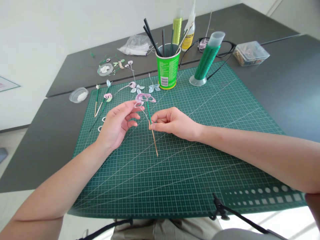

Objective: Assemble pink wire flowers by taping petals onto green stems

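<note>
Over the cutting mat, my right hand is closed, pinching a thin hairpin stick. The stick's upper part is wrapped in green thread and its bare lower end is gold. At its top sits a lilac petal flower. My left hand pinches a small pale petal loop just below the flower's left side, its other fingers loosely curled. From that petal a fine white wire runs down to my right fingertips. Two white rings lie partly hidden behind my left hand.
Behind stand a green cup of sticks, a green thread spool and a glue bottle. Black glasses and a clear box lie right. Finished flower sticks, wired petals and a shallow dish are left.
</note>
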### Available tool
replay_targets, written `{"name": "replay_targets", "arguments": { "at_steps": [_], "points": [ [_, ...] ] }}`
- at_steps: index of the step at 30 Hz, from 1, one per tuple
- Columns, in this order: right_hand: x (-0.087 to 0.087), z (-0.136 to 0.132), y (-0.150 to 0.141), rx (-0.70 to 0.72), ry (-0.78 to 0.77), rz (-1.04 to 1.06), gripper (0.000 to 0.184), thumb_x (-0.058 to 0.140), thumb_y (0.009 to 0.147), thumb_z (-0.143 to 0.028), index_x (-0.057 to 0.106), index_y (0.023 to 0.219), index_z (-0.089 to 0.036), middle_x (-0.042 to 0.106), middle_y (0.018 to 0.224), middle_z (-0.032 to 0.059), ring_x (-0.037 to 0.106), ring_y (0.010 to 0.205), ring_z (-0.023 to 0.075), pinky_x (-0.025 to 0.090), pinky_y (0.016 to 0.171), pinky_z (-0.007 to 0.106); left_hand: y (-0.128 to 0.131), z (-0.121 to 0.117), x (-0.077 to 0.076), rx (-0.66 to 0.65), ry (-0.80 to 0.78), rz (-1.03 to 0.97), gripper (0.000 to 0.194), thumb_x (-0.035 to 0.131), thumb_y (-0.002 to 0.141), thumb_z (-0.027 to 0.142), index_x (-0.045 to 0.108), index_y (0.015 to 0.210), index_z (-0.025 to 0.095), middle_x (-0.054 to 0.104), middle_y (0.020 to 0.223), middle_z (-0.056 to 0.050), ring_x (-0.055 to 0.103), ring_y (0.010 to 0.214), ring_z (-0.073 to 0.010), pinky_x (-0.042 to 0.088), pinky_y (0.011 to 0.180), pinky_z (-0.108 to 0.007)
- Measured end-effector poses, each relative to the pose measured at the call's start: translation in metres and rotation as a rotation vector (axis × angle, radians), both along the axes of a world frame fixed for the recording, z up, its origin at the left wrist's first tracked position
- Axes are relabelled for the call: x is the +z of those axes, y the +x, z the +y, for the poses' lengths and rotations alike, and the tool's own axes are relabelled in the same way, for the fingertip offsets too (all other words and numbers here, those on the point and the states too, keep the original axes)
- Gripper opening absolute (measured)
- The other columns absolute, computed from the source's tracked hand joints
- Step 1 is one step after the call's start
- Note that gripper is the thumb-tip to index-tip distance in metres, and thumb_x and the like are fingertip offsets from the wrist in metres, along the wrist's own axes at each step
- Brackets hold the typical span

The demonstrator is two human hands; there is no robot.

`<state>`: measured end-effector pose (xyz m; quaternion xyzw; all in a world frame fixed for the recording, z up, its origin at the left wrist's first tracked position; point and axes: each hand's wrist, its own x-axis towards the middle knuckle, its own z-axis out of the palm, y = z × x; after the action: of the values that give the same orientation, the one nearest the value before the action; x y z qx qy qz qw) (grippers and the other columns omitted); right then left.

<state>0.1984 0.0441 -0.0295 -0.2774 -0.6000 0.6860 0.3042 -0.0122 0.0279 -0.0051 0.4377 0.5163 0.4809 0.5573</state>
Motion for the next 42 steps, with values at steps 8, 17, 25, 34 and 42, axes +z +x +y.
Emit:
{"name": "replay_targets", "arguments": {
  "at_steps": [8,17,25,34,42],
  "points": [
    [0.0014,-0.0005,0.0004,-0.024,-0.009,-0.001,0.038,0.087,0.082,-0.044,0.062,0.074,-0.016,0.03,0.051,-0.0126,0.022,0.05,0.0043,0.015,0.049,0.026,-0.0006,-0.0038,0.0034,0.025,0.169,0.064,0.014,0.089,0.077,0.024,0.078,0.086,0.025,0.071,0.092,0.002,0.06,0.072,-0.0087,0.051,0.056,-0.017],
    [0.0025,0.0001,-0.0004,-0.019,-0.016,0.006,0.039,0.088,0.08,-0.044,0.062,0.073,-0.016,0.03,0.05,-0.013,0.021,0.049,0.0042,0.015,0.049,0.027,-0.0019,-0.0009,0.0048,0.049,0.157,0.102,0.024,0.096,0.07,0.03,0.083,0.09,0.029,0.057,0.069,0.004,0.047,0.056,-0.0079,0.044,0.046,-0.019],
    [0.0007,-0.0005,-0.0001,-0.042,-0.011,0.0,0.038,0.087,0.081,-0.044,0.062,0.075,-0.015,0.031,0.05,-0.0133,0.023,0.049,0.0042,0.017,0.048,0.026,-0.0039,-0.0016,0.0058,-0.085,0.099,-0.036,0.025,0.084,0.082,0.023,0.079,0.107,0.025,0.074,0.094,0.001,0.069,0.077,-0.0089,0.058,0.057,-0.012],
    [-0.0032,0.0004,-0.0006,-0.036,0.061,-0.027,0.032,0.082,0.085,-0.039,0.063,0.076,-0.015,0.028,0.051,-0.0138,0.021,0.049,0.0035,0.018,0.048,0.025,0.0035,-0.0054,0.0072,0.004,0.222,0.112,0.037,0.09,0.079,0.047,0.062,0.084,0.022,0.06,0.07,0.004,0.057,0.059,-0.0105,0.057,0.045,-0.018],
    [-0.0058,-0.0001,-0.0007,-0.001,0.09,-0.023,0.029,0.08,0.087,-0.036,0.063,0.076,-0.016,0.028,0.05,-0.0135,0.021,0.048,0.0037,0.017,0.047,0.025,-0.0002,-0.0058,0.0008,-0.231,-0.019,0.237,0.04,0.086,0.083,0.056,0.08,0.08,0.017,0.078,0.084,-0.005,0.07,0.074,-0.0121,0.061,0.059,-0.016]
  ]
}}
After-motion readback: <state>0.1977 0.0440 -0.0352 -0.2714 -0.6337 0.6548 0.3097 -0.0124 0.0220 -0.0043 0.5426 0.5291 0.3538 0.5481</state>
